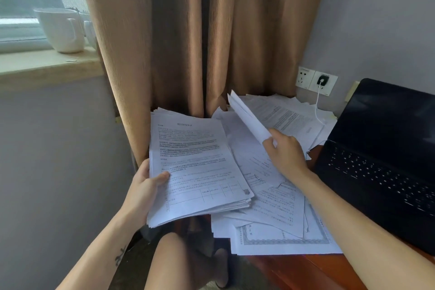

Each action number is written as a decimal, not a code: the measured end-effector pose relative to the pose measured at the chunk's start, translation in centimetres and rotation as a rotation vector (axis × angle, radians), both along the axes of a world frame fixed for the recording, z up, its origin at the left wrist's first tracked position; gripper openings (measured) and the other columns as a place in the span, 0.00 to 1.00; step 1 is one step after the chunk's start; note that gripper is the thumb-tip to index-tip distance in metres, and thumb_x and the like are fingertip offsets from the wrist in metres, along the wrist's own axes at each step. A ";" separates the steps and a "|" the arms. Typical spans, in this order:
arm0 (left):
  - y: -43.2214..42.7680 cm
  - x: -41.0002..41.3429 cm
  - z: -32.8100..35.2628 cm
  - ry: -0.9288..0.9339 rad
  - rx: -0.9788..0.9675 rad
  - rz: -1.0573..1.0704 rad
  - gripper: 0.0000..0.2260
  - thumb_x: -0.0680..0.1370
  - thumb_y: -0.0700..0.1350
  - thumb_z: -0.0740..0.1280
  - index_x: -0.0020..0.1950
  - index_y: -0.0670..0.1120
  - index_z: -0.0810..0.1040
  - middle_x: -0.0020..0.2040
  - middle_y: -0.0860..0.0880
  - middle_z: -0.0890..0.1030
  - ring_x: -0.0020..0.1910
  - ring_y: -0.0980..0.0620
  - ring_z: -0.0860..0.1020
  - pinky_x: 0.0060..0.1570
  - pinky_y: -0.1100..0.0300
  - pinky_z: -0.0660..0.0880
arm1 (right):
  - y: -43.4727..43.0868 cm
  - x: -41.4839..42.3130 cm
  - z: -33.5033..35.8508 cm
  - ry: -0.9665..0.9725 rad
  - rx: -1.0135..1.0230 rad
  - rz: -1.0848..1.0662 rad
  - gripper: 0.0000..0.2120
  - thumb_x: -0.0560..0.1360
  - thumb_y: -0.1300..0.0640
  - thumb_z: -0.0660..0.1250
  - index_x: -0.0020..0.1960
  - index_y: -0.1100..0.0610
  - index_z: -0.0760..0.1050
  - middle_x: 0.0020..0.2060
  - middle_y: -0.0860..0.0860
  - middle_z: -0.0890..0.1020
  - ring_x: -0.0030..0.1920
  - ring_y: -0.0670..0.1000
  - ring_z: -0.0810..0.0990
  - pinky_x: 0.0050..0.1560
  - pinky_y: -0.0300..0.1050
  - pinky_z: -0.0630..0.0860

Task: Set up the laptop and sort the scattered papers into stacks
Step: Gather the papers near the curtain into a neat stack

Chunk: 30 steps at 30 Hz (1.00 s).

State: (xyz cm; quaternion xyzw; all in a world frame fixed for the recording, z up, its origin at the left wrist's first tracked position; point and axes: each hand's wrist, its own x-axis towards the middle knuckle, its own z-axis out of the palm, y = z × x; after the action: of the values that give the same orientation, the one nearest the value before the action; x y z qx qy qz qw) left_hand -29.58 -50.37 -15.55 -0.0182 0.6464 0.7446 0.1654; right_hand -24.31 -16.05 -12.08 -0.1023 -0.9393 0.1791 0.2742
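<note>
Wood desk (294, 268) in a corner by the brown curtain (211, 30), laptop (381, 160) open on the right with a dark screen, loose papers (277, 207) over the rest. Your left hand (143, 186) grips the stack (195, 167) by its near corner, thumb on top, mostly hanging off the desk's edge above your knee (169, 254), while your right hand (284, 153) pinches one sheet (247, 117) lifted off the pile. I'd guess that one-corner hold could let the stack fan out onto the floor, and the white cable (317, 106) lying across the back papers could get yanked when you pull those.
</note>
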 end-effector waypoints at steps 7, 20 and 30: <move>1.8 0.8 0.5 -0.007 -0.039 -0.088 0.15 0.82 0.36 0.67 0.65 0.51 0.75 0.58 0.45 0.85 0.54 0.40 0.86 0.58 0.35 0.81 | -1.5 2.6 -0.1 -0.132 -0.069 0.252 0.15 0.83 0.57 0.59 0.67 0.49 0.77 0.49 0.52 0.82 0.49 0.52 0.80 0.50 0.51 0.79; 1.1 0.3 0.6 -0.035 -0.046 -0.063 0.15 0.82 0.34 0.66 0.65 0.50 0.76 0.56 0.44 0.86 0.52 0.39 0.86 0.54 0.36 0.82 | 1.5 -0.6 -0.1 -0.323 -0.181 0.189 0.15 0.81 0.49 0.65 0.67 0.49 0.77 0.63 0.45 0.77 0.66 0.46 0.71 0.69 0.46 0.68; 1.0 0.2 0.3 -0.017 -0.049 -0.039 0.15 0.82 0.34 0.67 0.64 0.50 0.78 0.53 0.47 0.88 0.50 0.41 0.87 0.52 0.41 0.82 | 4.7 -7.1 -1.3 -0.427 0.173 -0.099 0.18 0.83 0.49 0.60 0.65 0.61 0.75 0.59 0.60 0.80 0.61 0.62 0.73 0.55 0.53 0.73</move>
State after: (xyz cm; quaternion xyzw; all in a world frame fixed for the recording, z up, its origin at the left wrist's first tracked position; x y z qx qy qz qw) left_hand -29.33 -49.33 -15.21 -0.0161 0.6633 0.7250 0.1847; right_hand -31.36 -11.36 -13.41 -0.1601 -0.9816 0.0586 0.0855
